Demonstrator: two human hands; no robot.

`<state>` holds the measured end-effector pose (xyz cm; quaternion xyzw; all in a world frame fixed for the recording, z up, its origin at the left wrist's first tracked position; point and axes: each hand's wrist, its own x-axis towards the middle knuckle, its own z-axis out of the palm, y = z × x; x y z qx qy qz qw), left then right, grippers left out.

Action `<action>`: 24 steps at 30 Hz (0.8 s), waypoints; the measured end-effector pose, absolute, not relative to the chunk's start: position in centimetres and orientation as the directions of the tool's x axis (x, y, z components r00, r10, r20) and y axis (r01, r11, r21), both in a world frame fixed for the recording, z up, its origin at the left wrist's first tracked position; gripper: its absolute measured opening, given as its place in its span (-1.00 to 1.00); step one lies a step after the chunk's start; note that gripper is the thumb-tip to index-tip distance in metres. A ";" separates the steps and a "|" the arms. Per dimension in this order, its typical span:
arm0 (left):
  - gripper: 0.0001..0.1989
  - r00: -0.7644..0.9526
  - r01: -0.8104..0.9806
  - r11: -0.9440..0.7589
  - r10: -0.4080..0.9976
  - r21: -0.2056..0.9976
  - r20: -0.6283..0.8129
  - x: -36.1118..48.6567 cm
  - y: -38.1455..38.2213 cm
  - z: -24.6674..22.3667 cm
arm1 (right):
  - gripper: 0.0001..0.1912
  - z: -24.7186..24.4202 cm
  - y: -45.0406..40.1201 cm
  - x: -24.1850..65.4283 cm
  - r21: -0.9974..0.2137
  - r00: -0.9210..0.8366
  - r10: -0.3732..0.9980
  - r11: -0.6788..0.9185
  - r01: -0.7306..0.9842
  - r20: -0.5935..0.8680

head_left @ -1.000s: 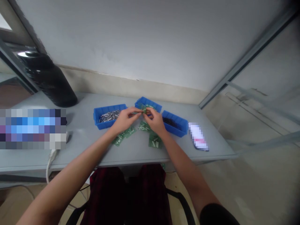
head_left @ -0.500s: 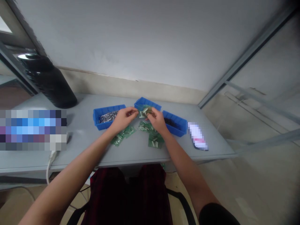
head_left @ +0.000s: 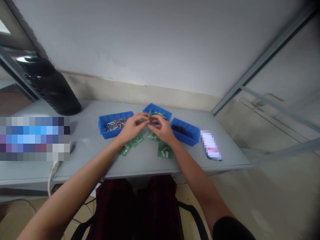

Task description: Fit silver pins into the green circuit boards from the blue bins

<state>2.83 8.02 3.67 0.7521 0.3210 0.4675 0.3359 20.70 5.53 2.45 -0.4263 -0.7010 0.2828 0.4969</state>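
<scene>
Between my two hands, a small green plastic bag (head_left: 150, 115) stands edge-on above the desk. My left hand (head_left: 133, 126) pinches it from the left, and my right hand (head_left: 162, 128) has its fingers closed on the other side. What lies inside the bag cannot be made out now. Below my hands are more green bags with pale pieces: one group (head_left: 127, 148) by my left wrist, one bag (head_left: 163, 150) beside my right wrist. A blue bin of metal pins (head_left: 116, 124) is left of my left hand. Behind my hands sits another blue bin (head_left: 157, 110) holding green bags.
A third blue bin (head_left: 186, 131) with dark parts stands to the right, with a phone (head_left: 210, 145) beyond it. A black bottle (head_left: 51, 86) stands at the back left, near a blurred-out device (head_left: 32, 138) with a white cable (head_left: 52, 175). The wall closes off the rear.
The green bag was spread flat between my hands; now it is turned edge-on. My right hand has shifted slightly left, closer to my left hand.
</scene>
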 end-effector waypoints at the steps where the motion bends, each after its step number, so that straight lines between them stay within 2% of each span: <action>1: -0.78 0.361 0.175 -0.572 0.795 0.802 0.488 2.8 8.1 3.6 | -0.61 2.5 5.5 20.6 -0.828 -0.152 0.882 0.471 0.304 0.446; 5: -0.78 0.387 0.206 -0.561 0.799 0.802 0.460 2.7 8.2 3.4 | -0.63 2.2 5.6 20.5 -0.840 -0.102 0.893 0.448 0.305 0.439; 9: -0.77 0.410 0.178 -0.536 0.803 0.825 0.433 2.7 8.3 3.4 | -0.66 1.8 5.9 20.8 -0.849 -0.123 0.891 0.455 0.268 0.438; 13: -0.78 0.329 0.120 -0.526 0.821 0.842 0.467 2.6 8.5 3.4 | -0.73 1.7 6.1 21.0 -0.878 -0.070 0.904 0.427 0.218 0.422; 17: -0.51 0.279 0.007 -0.418 0.873 0.908 0.400 2.6 8.8 3.5 | -0.76 2.0 6.1 21.2 -0.902 -0.012 0.917 0.393 0.181 0.398; 18: -0.51 0.296 -0.004 -0.397 0.876 0.918 0.380 2.5 8.8 3.5 | -0.77 2.0 6.1 21.2 -0.903 -0.014 0.918 0.392 0.176 0.396; 21: -0.72 0.339 0.058 -0.400 0.870 0.915 0.359 2.5 8.7 3.7 | -0.78 2.0 6.2 21.3 -0.895 -0.032 0.913 0.405 0.186 0.406; 24: -0.80 0.316 0.118 -0.444 0.865 0.888 0.390 2.5 8.3 4.0 | -0.79 2.1 6.3 21.5 -0.838 -0.030 0.884 0.454 0.302 0.467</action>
